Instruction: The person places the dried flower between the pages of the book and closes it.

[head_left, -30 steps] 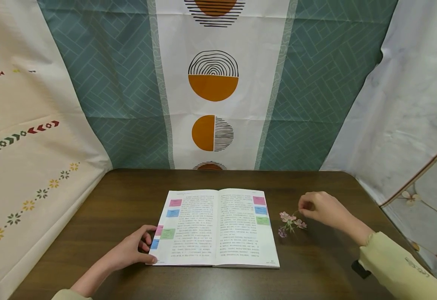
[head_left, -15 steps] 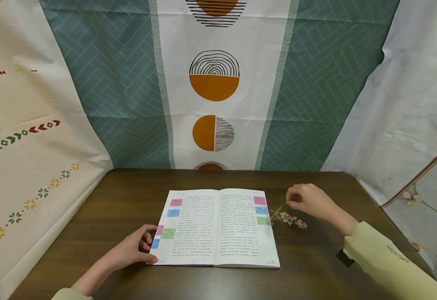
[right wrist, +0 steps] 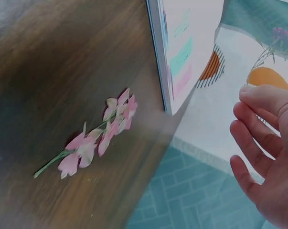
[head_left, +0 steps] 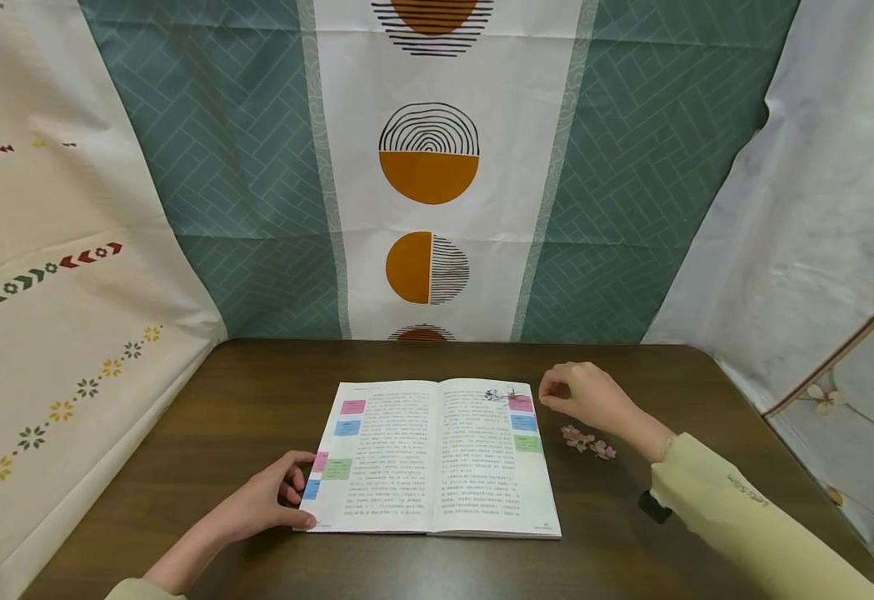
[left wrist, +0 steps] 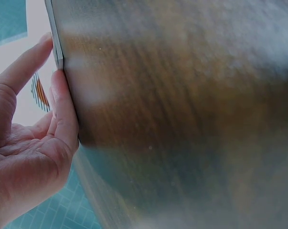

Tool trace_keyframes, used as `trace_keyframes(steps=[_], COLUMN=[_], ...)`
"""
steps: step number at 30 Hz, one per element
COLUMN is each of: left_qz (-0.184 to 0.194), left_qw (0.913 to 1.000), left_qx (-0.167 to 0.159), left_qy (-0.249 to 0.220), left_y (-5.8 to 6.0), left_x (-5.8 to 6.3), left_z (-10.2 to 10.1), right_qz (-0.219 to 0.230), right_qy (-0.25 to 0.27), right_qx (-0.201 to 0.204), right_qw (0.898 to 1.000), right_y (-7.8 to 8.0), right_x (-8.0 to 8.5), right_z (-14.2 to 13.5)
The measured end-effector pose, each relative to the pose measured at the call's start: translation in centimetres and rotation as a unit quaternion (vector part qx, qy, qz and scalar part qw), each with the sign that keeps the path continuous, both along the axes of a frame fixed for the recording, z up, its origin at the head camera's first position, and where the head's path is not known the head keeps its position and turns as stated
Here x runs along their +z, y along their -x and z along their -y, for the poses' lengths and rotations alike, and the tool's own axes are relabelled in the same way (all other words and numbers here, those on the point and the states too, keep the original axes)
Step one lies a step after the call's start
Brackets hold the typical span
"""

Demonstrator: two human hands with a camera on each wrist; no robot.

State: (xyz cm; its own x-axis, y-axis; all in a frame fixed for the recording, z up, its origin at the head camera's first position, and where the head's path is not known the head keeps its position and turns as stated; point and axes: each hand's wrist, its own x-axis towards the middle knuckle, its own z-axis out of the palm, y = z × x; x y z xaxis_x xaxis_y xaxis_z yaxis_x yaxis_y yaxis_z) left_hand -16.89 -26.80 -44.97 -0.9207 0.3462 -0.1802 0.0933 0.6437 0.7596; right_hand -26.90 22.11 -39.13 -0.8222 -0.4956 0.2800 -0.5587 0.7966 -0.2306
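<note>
While a spindly purple sprig (right wrist: 265, 55), pinched in the right hand (head_left: 588, 397), is extended past its fingertips over the paper book (head_left: 481, 479), the book's corner is touched by the relaxed left hand (head_left: 262, 497); surface (head_left: 257, 400): wood-grained.

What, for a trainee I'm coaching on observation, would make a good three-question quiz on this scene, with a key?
1. Which hand pinches the purple-flowered sprig?
2. True or false: the pink blossoms lie on the table, apart from the open book.
3. Fill in: down the outer side of the right page, the labels run pink, blue, then ___.

Key:
1. The right hand.
2. True.
3. Green.
</note>
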Motion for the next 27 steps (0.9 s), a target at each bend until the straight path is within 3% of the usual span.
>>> trace_keyframes(steps=[13,27], left_qz=[0.004,0.002], left_qw=[1.0,0.9999], left_qx=[-0.004,-0.009], left_qy=[-0.003,-0.004], left_y=[0.0,0.0], left_x=[-0.2,-0.2], left_z=[0.1,0.2], right_qz=[0.002,0.069], right_qy=[-0.006,-0.009], right_qx=[0.016,0.015], right_qw=[1.0,0.997], right_y=[0.5,0.1], right_x=[0.4,0.5], right_z=[3.0,4.5])
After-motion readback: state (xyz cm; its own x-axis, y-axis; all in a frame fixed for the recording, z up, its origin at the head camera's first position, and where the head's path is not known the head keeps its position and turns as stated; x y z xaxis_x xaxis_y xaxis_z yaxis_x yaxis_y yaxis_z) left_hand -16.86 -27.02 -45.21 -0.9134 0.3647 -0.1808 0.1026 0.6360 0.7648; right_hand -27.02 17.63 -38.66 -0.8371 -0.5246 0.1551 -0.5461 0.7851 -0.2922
